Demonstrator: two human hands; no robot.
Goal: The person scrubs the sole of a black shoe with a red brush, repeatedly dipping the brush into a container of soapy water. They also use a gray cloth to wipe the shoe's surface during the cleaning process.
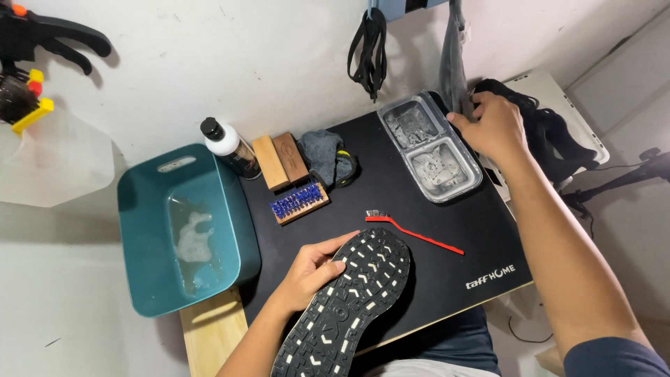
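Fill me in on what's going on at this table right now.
A person sits at a black mat. The left hand holds a shoe sole-up. The right hand reaches to the mat's far edge, touching a grey cloth hanging beside a clear two-compartment tray. A thin red brush, a blue-bristled brush, two wooden brushes and a bottle lie untouched. A teal tub holds soapy water.
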